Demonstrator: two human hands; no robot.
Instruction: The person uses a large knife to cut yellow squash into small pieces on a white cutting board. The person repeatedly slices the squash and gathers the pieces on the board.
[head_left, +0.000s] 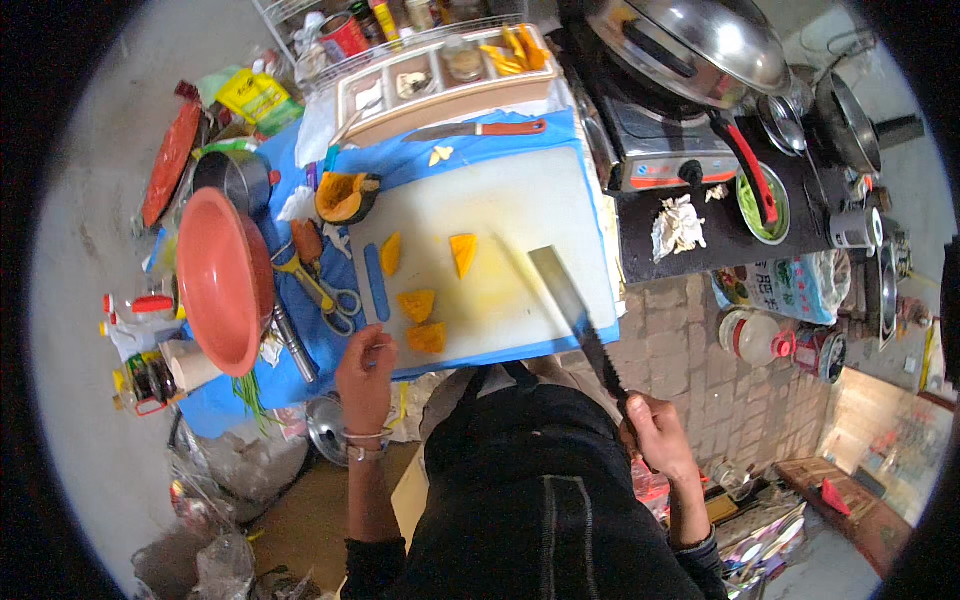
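Note:
My right hand (656, 435) grips a long kitchen knife (568, 289) with a squared-off tip. Its blade slants over the right part of the white cutting board (525, 195); the part near my fist looks dark with a toothed edge. At the board's lower left corner, my left hand (366, 367) hovers with loosely bent fingers and nothing visible in it. Close by lie two pumpkin pieces (420, 322). Farther up the board are a pumpkin wedge (463, 255) and another pumpkin slice (390, 253). A larger cut pumpkin chunk (346, 198) with dark rind rests at the upper left corner.
Left of the board are yellow-and-grey scissors (322, 292) and a pink plastic basin (223, 281). Beyond it lie a red-handled knife (480, 129) and a compartment box (442, 90) holding pumpkin strips (517, 51). A lidded wok (690, 52) stands on a stove (667, 142) at right.

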